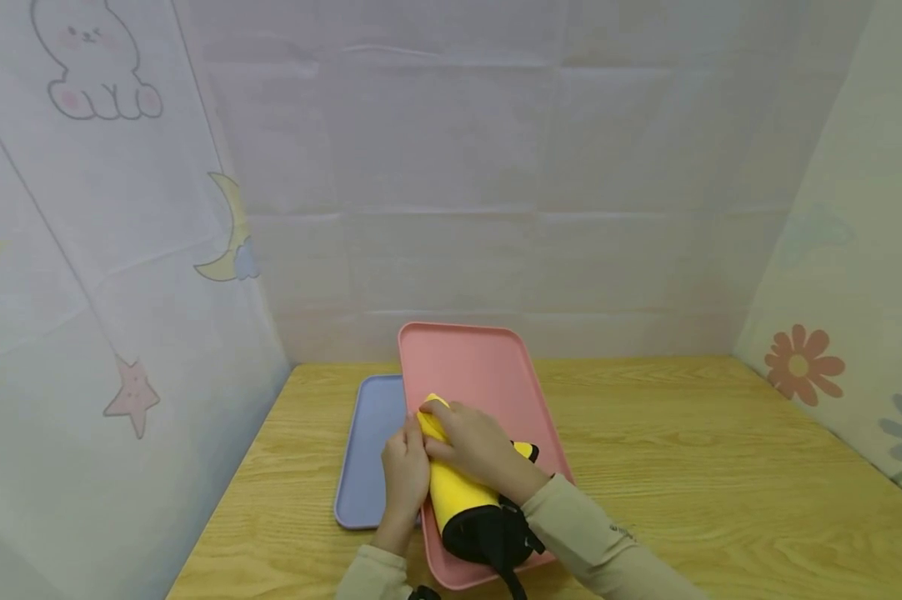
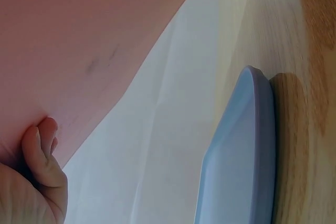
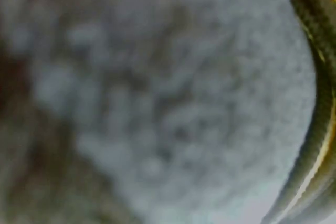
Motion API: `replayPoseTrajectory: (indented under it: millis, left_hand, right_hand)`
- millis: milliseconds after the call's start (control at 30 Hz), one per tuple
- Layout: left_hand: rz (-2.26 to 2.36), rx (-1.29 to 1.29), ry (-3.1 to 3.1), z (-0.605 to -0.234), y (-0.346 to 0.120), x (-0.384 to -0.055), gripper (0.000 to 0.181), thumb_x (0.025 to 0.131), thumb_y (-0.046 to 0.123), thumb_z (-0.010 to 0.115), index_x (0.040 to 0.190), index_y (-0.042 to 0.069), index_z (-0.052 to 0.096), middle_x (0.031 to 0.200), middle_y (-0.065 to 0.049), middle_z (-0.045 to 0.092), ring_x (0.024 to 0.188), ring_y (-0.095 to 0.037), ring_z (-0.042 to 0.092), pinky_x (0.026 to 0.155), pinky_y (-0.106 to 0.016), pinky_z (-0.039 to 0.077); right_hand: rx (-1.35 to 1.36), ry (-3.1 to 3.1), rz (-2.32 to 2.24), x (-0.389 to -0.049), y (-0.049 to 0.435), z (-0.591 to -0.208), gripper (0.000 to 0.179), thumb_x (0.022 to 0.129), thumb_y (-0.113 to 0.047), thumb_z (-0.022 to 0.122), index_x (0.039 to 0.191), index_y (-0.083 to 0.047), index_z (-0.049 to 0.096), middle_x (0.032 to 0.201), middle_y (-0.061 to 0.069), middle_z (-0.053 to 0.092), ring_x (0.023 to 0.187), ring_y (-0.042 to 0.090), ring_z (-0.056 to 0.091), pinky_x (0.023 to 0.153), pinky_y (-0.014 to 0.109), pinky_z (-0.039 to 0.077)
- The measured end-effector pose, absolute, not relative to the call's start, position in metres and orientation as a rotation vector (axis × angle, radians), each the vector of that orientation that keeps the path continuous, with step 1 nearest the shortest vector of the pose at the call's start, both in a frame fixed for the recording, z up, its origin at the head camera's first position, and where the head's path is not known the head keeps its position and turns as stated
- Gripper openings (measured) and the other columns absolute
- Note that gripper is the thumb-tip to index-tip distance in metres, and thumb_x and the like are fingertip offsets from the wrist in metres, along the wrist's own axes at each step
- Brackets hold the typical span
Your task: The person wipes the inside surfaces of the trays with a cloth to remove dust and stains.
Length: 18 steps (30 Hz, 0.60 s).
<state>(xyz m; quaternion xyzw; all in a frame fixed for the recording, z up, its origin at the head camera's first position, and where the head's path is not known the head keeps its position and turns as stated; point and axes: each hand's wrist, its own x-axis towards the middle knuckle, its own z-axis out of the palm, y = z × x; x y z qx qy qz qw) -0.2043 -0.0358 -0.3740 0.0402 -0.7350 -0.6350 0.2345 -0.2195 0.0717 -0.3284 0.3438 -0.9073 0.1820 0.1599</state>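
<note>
A pink tray (image 1: 469,362) is held tilted, its left part over a blue tray (image 1: 370,450) on the table. My left hand (image 1: 406,473) grips its left edge; in the left wrist view, fingers (image 2: 47,169) lie against the tray's underside, above the blue tray. On the pink tray is a yellow fabric bag (image 1: 458,492) with a black end and a black strap. My right hand (image 1: 481,446) holds the bag's upper part from above, fingers bent near the left hand. A blurred grey fuzzy surface (image 3: 210,77) with a dark trim fills the right wrist view.
The wood-grain table (image 1: 668,450) extends to the right of the trays. A pale cloth wall (image 1: 451,167) rises behind the table, and printed cloth walls stand at the left and right sides.
</note>
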Motion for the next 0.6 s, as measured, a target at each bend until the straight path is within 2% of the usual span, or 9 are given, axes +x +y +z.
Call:
replayPoseTrajectory:
  millis: [167, 333, 600]
  left_hand:
    - [-1.746, 0.114, -2.021, -0.374, -0.036, -0.205, 0.046, 0.098, 0.027, 0.034, 0.059, 0.005, 0.046, 0.053, 0.001, 0.036, 0.047, -0.012, 0.040, 0.044, -0.024, 0.035]
    - [-1.713, 0.121, -2.028, -0.374, -0.036, -0.205, 0.047, 0.098, 0.027, 0.035, 0.055, 0.008, 0.039, 0.051, 0.003, 0.031, 0.045, -0.011, 0.032, 0.043, -0.025, 0.029]
    - [-1.642, 0.139, -1.995, -0.373, -0.041, -0.206, 0.046, 0.097, 0.022, 0.037, 0.053, 0.009, 0.038, 0.051, 0.001, 0.034, 0.050, -0.015, 0.035, 0.047, -0.031, 0.033]
  right_hand:
    - [0.981, -2.600, 0.487, -0.220, 0.075, -0.329, 0.037, 0.083, -0.027, 0.060, 0.115, -0.010, 0.051, 0.081, 0.004, 0.054, 0.059, 0.012, 0.043, 0.050, 0.024, 0.037]
    - [0.947, -2.624, 0.472, -0.224, 0.083, -0.332, 0.037, 0.083, -0.024, 0.059, 0.115, -0.011, 0.050, 0.076, 0.002, 0.050, 0.054, 0.012, 0.040, 0.047, 0.024, 0.035]
    - [0.788, -2.717, 0.490, -0.242, 0.115, -0.344, 0.036, 0.083, -0.021, 0.057, 0.117, -0.011, 0.049, 0.079, 0.003, 0.050, 0.052, 0.012, 0.038, 0.047, 0.026, 0.033]
